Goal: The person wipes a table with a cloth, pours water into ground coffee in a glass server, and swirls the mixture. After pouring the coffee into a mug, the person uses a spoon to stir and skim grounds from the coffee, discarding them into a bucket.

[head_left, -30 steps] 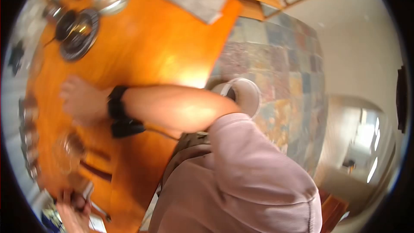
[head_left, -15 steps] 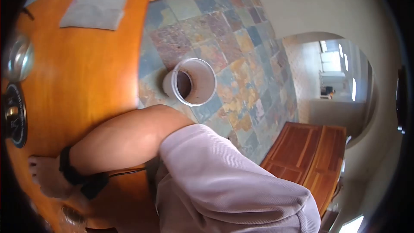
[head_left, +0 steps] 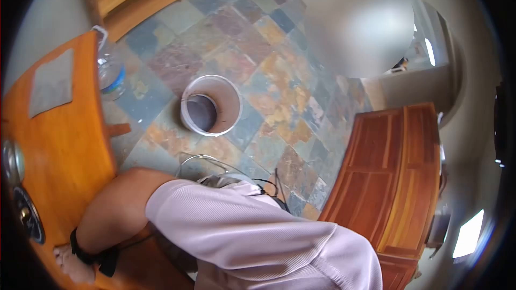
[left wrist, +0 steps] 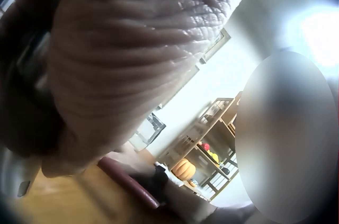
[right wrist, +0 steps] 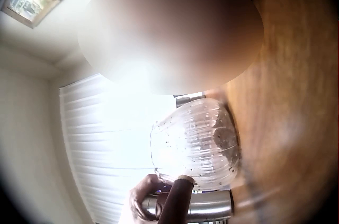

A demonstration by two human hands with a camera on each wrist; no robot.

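Note:
In the right wrist view my left hand [right wrist: 142, 196] grips a steel hand grinder [right wrist: 209, 205], a smooth metal cylinder with a threaded band. A clear ribbed glass vessel [right wrist: 193, 142] with dark specks stands beside it. A dark brown rod [right wrist: 176, 203] overlaps both. The left palm [left wrist: 122, 65] fills much of the left wrist view, with a blurred dark form beside it and the reddish-brown rod [left wrist: 127, 181] beyond. My right hand [head_left: 75, 266] rests on the wooden table [head_left: 80, 145], nothing held in it. A black strap circles that wrist.
A grey cloth [head_left: 52, 83] lies on the table. A dark round disc [head_left: 29, 215] and a glass vessel [head_left: 12, 161] stand by the left edge. A bin [head_left: 212, 106] and a plastic bottle [head_left: 110, 72] are on the slate floor. A wooden cabinet [head_left: 379, 182] stands right.
The head view has swung to the right, bringing in the floor, bottle and cabinet. My left hand has left that view. My right hand now shows lower down, still on the table.

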